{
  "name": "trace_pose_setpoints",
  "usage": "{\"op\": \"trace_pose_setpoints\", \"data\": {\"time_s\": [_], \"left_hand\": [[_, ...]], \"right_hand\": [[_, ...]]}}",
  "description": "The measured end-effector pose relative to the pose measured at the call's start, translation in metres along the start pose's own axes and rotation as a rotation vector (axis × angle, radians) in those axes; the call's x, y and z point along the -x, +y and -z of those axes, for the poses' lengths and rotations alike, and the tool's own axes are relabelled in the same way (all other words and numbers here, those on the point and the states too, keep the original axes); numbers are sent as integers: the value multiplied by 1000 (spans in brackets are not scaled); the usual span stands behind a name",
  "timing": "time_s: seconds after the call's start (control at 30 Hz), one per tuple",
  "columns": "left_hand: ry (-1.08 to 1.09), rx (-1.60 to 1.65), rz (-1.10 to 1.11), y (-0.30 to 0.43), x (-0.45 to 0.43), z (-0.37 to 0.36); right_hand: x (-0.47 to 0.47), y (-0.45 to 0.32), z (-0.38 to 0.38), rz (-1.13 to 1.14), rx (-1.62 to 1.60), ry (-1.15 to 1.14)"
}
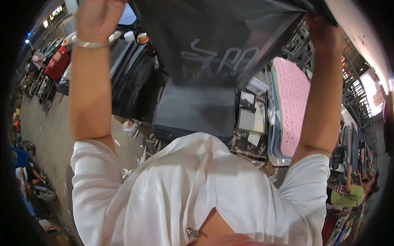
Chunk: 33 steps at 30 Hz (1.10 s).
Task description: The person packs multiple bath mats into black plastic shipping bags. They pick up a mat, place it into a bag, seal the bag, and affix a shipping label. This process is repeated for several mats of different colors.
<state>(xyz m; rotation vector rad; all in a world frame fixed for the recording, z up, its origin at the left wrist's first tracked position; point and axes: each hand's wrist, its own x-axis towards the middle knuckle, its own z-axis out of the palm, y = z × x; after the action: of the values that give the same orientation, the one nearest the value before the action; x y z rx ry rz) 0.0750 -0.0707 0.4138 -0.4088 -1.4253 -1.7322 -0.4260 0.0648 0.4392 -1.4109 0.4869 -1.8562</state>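
Note:
A thin black plastic sheet or bag [212,27] with pale writing is spread in the air before me between my raised hands. My right hand [323,32] grips its upper right part, where folds pull towards the fingers. At the sheet's upper left is my left hand [100,18], a metal bangle on its wrist; the fingertips run out past the picture's top edge. Below the sheet lies a stack of flat dark sheets [194,107], its far part hidden behind the raised one.
Dark folded stacks [132,67] stand at left. Right of the dark stack is a box of papers or cards [251,113], beside pink perforated mats [292,104]. Scraps litter the floor [49,123]. A person in green [347,196] is at the far right, near metal racks [354,83].

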Motion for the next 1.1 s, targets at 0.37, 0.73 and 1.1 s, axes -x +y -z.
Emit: {"op": "trace_pose_setpoints", "data": {"time_s": [0.37, 0.73, 1.1], "left_hand": [[521, -1123, 1392, -276, 396, -28], [-644, -2003, 811, -279, 335, 10], [-1014, -1732, 511, -290, 351, 36]], "right_hand": [[470, 223, 91, -1049, 364, 614], [490, 231, 72, -905, 743, 212], [482, 205, 56, -1002, 1296, 63]]}}
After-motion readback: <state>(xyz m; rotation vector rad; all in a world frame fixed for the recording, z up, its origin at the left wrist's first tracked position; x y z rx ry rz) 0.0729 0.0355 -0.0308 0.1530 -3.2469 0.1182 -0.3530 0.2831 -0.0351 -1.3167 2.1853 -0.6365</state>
